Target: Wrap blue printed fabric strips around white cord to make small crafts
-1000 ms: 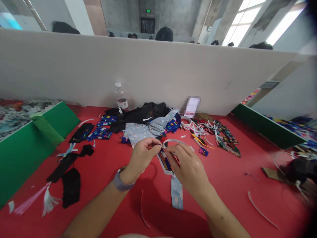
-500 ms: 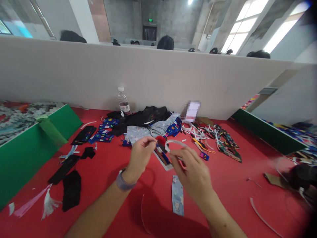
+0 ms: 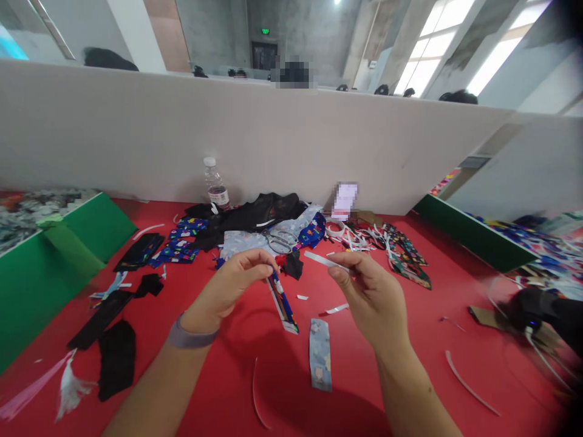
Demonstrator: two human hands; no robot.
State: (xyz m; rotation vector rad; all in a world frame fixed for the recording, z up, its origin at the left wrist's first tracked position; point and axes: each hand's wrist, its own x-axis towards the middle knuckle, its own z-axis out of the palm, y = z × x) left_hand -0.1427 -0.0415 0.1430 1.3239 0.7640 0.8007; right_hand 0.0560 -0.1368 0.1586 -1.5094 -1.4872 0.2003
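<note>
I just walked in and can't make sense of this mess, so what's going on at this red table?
A person sits at a red table strewn with fabric scraps. The left hand pinches the top of a blue patterned strip, which hangs down from the fingers. The right hand holds a thin white strip apart from it, out to the side. A light blue fabric piece lies flat just below the hands. Scissors rest on the fabric pile behind, near a water bottle by the partition.

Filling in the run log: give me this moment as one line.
left hand: holds patterned strip | right hand: holds white strip | scissors: on cloth
</note>
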